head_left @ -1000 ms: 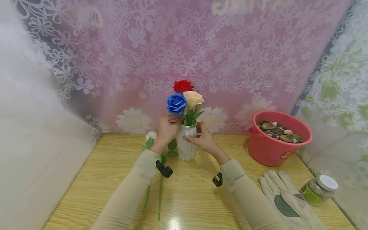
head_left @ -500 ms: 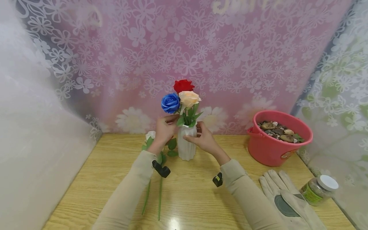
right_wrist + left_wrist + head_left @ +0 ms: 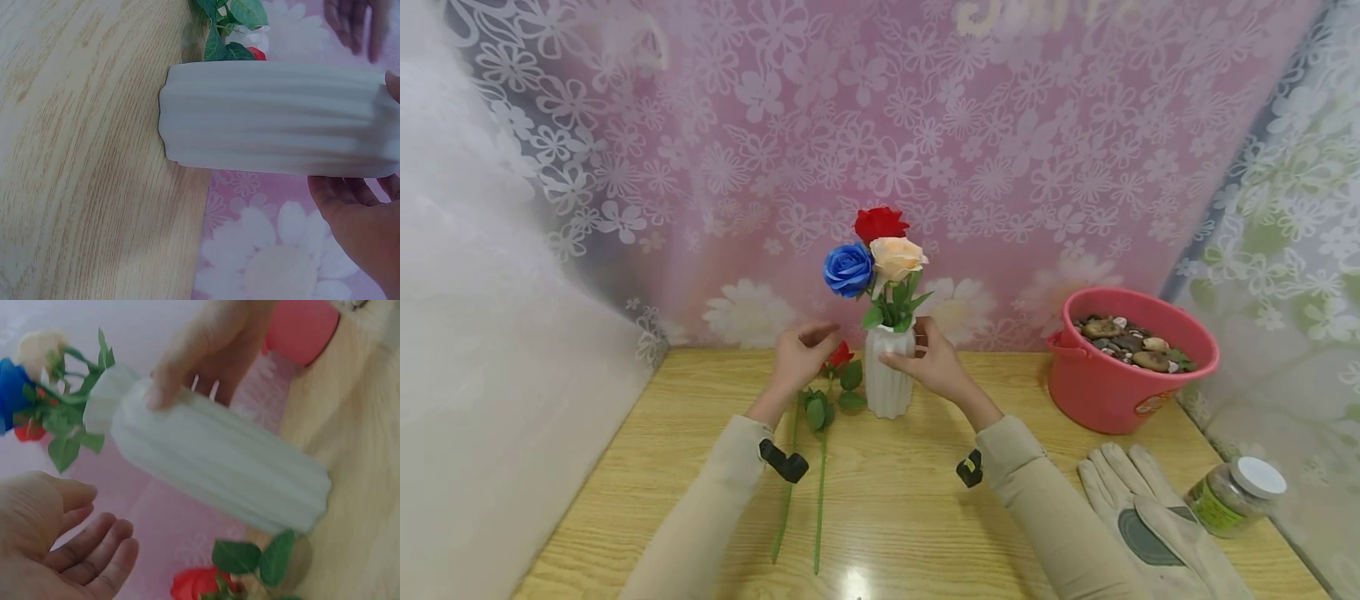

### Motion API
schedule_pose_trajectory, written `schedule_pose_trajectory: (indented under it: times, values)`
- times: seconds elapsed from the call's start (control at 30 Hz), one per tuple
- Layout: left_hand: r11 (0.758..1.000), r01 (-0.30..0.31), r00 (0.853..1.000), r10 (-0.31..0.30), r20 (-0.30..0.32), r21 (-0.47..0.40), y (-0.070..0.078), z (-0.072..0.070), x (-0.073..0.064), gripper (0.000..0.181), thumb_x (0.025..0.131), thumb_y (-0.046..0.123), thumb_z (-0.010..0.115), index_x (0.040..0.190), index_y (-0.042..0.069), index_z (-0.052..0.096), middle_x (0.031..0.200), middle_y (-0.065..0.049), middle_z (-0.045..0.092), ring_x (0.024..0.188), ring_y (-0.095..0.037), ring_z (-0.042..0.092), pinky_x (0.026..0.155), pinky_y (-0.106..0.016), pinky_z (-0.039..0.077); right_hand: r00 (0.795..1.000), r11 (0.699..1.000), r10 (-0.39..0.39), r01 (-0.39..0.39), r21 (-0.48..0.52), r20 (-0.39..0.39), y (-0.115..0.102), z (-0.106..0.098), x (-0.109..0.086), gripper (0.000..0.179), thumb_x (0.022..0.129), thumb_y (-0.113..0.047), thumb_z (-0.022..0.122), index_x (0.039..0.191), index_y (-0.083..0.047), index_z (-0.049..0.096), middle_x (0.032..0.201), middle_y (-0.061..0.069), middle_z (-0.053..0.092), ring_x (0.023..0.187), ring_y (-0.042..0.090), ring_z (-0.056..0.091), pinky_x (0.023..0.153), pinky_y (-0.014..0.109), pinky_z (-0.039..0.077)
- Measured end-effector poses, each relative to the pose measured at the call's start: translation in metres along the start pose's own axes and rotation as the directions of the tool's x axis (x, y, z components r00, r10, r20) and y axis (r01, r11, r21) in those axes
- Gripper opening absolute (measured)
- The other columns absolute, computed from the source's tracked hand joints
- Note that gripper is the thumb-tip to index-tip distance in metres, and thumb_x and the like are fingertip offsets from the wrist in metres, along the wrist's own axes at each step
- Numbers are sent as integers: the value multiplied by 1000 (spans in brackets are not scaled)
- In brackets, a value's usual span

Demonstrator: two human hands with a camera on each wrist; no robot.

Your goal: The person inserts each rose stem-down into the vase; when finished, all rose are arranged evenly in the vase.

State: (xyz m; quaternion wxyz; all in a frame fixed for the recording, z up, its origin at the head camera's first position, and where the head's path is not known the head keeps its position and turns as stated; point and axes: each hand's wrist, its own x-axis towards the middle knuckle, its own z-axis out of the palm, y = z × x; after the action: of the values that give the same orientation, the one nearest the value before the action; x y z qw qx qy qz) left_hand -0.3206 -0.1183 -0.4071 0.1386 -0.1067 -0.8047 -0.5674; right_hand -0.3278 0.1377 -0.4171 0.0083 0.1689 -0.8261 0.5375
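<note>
A fluted white vase (image 3: 889, 379) stands upright on the table with a blue rose (image 3: 848, 269), a cream rose (image 3: 898, 257) and a red rose (image 3: 881, 223) in it. My right hand (image 3: 937, 363) grips the vase near its top, thumb in front and fingers round the far side. Left of the vase, my left hand (image 3: 801, 357) hovers, apart from it. Its fingers are loosely bent and hold nothing, as the left wrist view shows. Below that hand, another red rose (image 3: 840, 355) lies on the table. A second stem (image 3: 785, 521) lies beside it, its bloom hidden by the hand.
To the right stands a red bucket (image 3: 1120, 400) of stones. Nearer me lie a pale work glove (image 3: 1157, 525) and a lidded jar (image 3: 1234, 497) by the table's right edge. A flower-patterned pink sheet (image 3: 775, 167) hangs behind the table (image 3: 925, 517).
My left hand first shifts the blue rose left, then lets go and moves left and down, away from the vase. The lying red rose comes into view. My right hand stays on the vase.
</note>
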Motion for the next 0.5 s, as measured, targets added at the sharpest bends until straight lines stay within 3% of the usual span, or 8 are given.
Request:
schedule_pose_trajectory:
  times: [0.1, 0.27, 0.37, 0.5]
  values:
    - [998, 54, 999, -53, 8, -19, -11, -10, -8, 28, 100, 15, 73, 125, 3, 76, 115, -22, 78, 87, -19, 75, 72, -22, 59, 1000, 1000, 1, -1, 1, 1, -1, 0, 0, 76, 91, -41, 83, 146, -11, 40, 139, 13, 56, 127, 35, 63, 101, 52, 59]
    - [985, 169, 986, -169, 19, -46, -28, -27, -20, 32, 100, 14, 73, 128, -2, 73, 110, -26, 77, 71, -3, 70, 72, -29, 64, 1000, 1000, 7, -7, -2, 2, -1, 0, 0, 76, 91, -42, 83, 145, -11, 40, 138, 13, 56, 126, 36, 63, 100, 52, 59]
    - [972, 234, 972, -233, 38, -35, -36, -37, -27, 35, 100, 13, 72, 129, -5, 70, 106, -25, 78, 71, -7, 72, 75, -36, 66, 1000, 1000, 10, -10, -7, -2, -1, 0, 0, 77, 91, -43, 83, 146, -11, 40, 139, 13, 55, 128, 36, 62, 101, 52, 59]
    - [956, 291, 955, -292, 61, 21, -46, -48, -37, 37, 101, 16, 71, 131, -5, 69, 107, -26, 78, 84, -27, 79, 83, -46, 66, 1000, 1000, 15, -15, -15, -1, -1, -1, 0, 79, 90, -45, 83, 147, -12, 39, 140, 13, 55, 128, 37, 62, 101, 53, 59]
